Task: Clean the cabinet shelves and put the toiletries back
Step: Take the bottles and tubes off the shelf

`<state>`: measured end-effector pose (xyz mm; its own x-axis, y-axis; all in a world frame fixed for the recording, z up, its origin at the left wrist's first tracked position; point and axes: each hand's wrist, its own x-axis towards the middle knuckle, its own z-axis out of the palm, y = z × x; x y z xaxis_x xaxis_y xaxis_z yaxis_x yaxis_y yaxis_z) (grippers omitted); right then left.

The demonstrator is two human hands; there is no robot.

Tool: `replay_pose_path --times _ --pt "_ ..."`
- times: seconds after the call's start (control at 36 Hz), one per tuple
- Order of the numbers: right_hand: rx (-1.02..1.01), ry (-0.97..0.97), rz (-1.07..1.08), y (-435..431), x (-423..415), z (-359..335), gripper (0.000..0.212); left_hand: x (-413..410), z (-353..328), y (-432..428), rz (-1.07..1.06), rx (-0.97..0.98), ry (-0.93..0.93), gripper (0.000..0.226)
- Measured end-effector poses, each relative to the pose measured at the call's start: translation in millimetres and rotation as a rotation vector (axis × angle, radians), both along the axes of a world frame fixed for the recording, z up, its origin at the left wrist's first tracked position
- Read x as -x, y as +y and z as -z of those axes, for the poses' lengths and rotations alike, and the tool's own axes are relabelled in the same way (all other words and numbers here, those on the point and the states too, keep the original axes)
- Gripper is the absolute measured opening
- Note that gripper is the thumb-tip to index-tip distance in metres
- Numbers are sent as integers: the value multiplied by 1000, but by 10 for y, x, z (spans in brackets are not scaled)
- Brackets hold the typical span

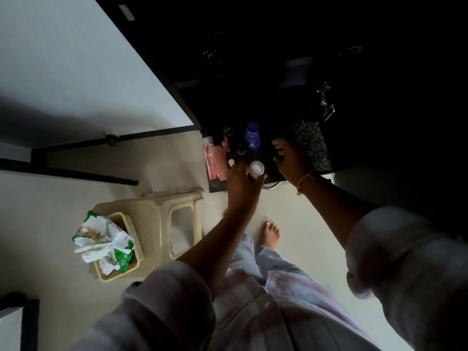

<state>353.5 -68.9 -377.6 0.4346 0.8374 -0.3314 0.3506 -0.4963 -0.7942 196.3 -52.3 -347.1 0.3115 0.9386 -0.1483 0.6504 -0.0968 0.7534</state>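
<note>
1. Grey-speckled stone shelf (pixel 312 145) carries a rounded blue bottle (pixel 252 134) and a flat pink tube (pixel 212 158). At its front edge I see the left hand (pixel 240 181) gripping a small white bottle (pixel 256 169).
2. The right hand (pixel 291 160) curls over the dark shelf; it is too dim for me to tell its grip.
3. A ribbed beige plastic stool (pixel 174 211) and a basket (pixel 131 224) of crumpled green-white wrappers (pixel 106 244) sit lower left.

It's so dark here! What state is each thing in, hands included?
Left hand: grips small white plastic bottle.
Right hand: fingers curled in shadow, hold unclear.
Blue plastic bottle: standing on dark speckled stone shelf.
Pink plastic bottle: at shelf's left end, capped.
Cream plastic basket: full of crumpled green-and-white wrappers, on cream plastic stool.
</note>
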Motion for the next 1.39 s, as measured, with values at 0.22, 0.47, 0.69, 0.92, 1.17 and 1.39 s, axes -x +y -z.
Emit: replay_pose_path --times 0.22,0.47,0.69,0.92,1.17,1.39 --pt "37 42 -18 -162 84 61 41 -101 88 103 16 1 30 36" --pt "45 55 -50 -210 153 -10 43 -151 152 99 8 -17 31 34" --pt "62 66 -40 -234 206 -36 45 -137 138 96 14 -15 67 43" --pt "68 16 -38 -310 237 -129 45 -120 -8 26 13 -56 44 55" --pt "124 -240 -37 -512 347 -287 44 191 -210 -240 106 -113 106 78" --pt "170 -384 78 -757 739 -457 36 569 -349 -383 125 -68 148 53"
